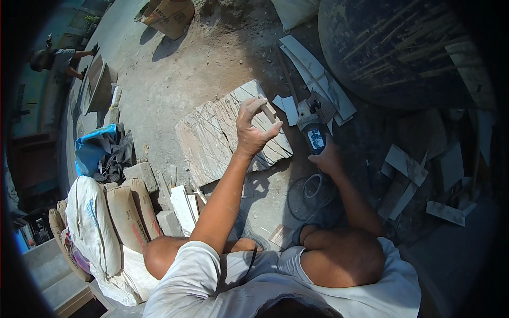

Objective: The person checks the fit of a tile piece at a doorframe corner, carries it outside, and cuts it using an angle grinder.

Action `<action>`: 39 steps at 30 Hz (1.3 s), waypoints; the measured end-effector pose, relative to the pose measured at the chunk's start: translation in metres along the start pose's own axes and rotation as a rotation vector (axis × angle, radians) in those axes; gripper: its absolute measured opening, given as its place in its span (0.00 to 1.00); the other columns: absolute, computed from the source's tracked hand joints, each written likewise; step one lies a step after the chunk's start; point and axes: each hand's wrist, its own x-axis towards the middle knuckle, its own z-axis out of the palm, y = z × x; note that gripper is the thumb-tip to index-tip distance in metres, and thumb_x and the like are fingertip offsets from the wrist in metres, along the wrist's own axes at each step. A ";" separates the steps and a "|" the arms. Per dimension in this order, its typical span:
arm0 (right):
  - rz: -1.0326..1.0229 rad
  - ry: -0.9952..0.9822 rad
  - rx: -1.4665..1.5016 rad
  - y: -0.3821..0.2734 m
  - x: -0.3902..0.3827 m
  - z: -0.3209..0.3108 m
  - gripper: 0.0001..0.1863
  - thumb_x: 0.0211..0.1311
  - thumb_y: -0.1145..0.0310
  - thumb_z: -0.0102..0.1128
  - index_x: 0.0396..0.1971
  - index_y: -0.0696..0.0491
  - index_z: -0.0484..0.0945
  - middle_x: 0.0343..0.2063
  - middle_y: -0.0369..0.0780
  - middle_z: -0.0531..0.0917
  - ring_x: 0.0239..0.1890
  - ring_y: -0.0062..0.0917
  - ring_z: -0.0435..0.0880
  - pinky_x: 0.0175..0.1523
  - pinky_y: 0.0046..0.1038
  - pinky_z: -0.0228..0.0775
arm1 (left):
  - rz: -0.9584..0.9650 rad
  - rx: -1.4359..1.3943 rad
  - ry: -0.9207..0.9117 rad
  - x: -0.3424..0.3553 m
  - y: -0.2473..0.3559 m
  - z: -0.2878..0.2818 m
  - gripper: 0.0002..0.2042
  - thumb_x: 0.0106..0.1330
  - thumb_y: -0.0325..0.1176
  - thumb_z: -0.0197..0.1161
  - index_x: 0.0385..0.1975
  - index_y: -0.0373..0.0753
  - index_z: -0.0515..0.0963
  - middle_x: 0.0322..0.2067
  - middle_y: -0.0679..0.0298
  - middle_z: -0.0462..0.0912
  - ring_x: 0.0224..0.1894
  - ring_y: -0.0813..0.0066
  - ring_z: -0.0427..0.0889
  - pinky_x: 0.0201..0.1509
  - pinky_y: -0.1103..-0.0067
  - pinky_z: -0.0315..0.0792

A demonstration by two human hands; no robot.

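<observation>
My left hand (252, 127) is raised over a scored stone slab (204, 139), its thumb and fingers closed on a small strip of tile (269, 109). My right hand (327, 157) is wrapped round the body of an angle grinder (314, 132). The grinder's head points away from me, towards some cut tiles, and its disc is hard to make out. The slab lies on the ground in front of my knees, and dark lines cross its top. Beyond the grinder, long white tile offcuts (321, 79) lie in a loose stack.
Broken tile pieces (405, 164) are scattered to the right, below a large dark round object (392, 47). Filled sacks (124, 212) and a blue bag (95, 143) sit on the left. At the far left, another person (55, 59) reaches towards a tub (101, 87).
</observation>
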 end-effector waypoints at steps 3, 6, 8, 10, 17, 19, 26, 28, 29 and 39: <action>-0.006 0.002 -0.055 -0.008 0.008 0.000 0.43 0.38 0.62 0.73 0.57 0.59 0.64 0.45 0.55 0.80 0.49 0.49 0.80 0.52 0.43 0.73 | -0.093 -0.146 0.004 -0.002 -0.004 -0.003 0.31 0.45 0.32 0.76 0.51 0.44 0.70 0.48 0.60 0.70 0.49 0.68 0.76 0.54 0.71 0.74; -0.062 0.055 -0.119 -0.013 0.014 0.003 0.42 0.41 0.63 0.73 0.58 0.60 0.64 0.48 0.55 0.79 0.50 0.49 0.79 0.52 0.43 0.73 | -0.159 -0.256 0.037 -0.003 -0.002 -0.004 0.33 0.47 0.33 0.76 0.53 0.44 0.64 0.49 0.60 0.68 0.49 0.70 0.74 0.55 0.70 0.73; -0.110 0.103 -0.154 -0.014 0.019 0.004 0.41 0.43 0.63 0.73 0.58 0.60 0.63 0.49 0.55 0.78 0.50 0.49 0.79 0.53 0.43 0.73 | -0.177 -0.295 0.067 0.000 0.007 -0.002 0.35 0.47 0.33 0.76 0.54 0.43 0.61 0.49 0.60 0.67 0.49 0.70 0.74 0.56 0.70 0.72; -0.151 0.120 -0.198 -0.017 0.025 0.004 0.43 0.45 0.63 0.74 0.60 0.59 0.61 0.49 0.53 0.77 0.51 0.48 0.79 0.53 0.42 0.73 | -0.178 -0.260 0.133 0.002 0.015 -0.004 0.39 0.45 0.33 0.78 0.55 0.42 0.58 0.47 0.61 0.67 0.51 0.70 0.71 0.58 0.70 0.70; -0.171 0.092 -0.332 -0.028 0.045 0.010 0.44 0.48 0.60 0.74 0.62 0.57 0.60 0.49 0.50 0.78 0.50 0.42 0.80 0.51 0.40 0.75 | -0.128 0.220 0.076 0.012 0.031 -0.023 0.41 0.39 0.35 0.79 0.54 0.36 0.62 0.44 0.59 0.72 0.47 0.70 0.74 0.54 0.73 0.71; -0.215 0.128 -0.382 -0.026 0.051 0.016 0.43 0.49 0.60 0.74 0.62 0.57 0.60 0.47 0.50 0.78 0.48 0.41 0.81 0.50 0.39 0.75 | -0.094 0.266 0.124 0.015 0.036 -0.024 0.39 0.37 0.37 0.78 0.53 0.35 0.66 0.42 0.58 0.74 0.44 0.68 0.75 0.50 0.73 0.71; -0.239 0.208 -0.490 -0.023 0.057 0.035 0.43 0.49 0.57 0.73 0.62 0.55 0.60 0.45 0.48 0.77 0.47 0.40 0.80 0.47 0.37 0.76 | -0.032 0.610 0.176 0.023 0.047 -0.034 0.36 0.37 0.39 0.77 0.49 0.36 0.69 0.42 0.56 0.71 0.44 0.60 0.72 0.50 0.67 0.69; -0.214 0.227 -0.507 -0.022 0.057 0.040 0.44 0.49 0.56 0.74 0.62 0.55 0.60 0.45 0.47 0.77 0.47 0.39 0.80 0.47 0.36 0.76 | -0.020 0.677 0.171 0.025 0.048 -0.039 0.36 0.37 0.39 0.76 0.49 0.36 0.70 0.42 0.55 0.71 0.46 0.57 0.71 0.52 0.66 0.68; -0.217 0.227 -0.509 -0.022 0.056 0.041 0.44 0.49 0.56 0.74 0.62 0.55 0.60 0.45 0.47 0.77 0.47 0.39 0.80 0.47 0.36 0.76 | -0.034 0.710 0.169 0.026 0.050 -0.041 0.35 0.37 0.39 0.76 0.49 0.36 0.70 0.43 0.56 0.71 0.48 0.56 0.70 0.53 0.65 0.67; -0.209 0.254 -0.363 -0.008 0.060 0.050 0.47 0.45 0.55 0.76 0.63 0.55 0.60 0.45 0.50 0.76 0.47 0.44 0.79 0.49 0.39 0.74 | -0.281 0.506 0.243 0.030 0.039 -0.047 0.38 0.39 0.39 0.75 0.53 0.36 0.66 0.47 0.52 0.67 0.52 0.55 0.69 0.58 0.63 0.66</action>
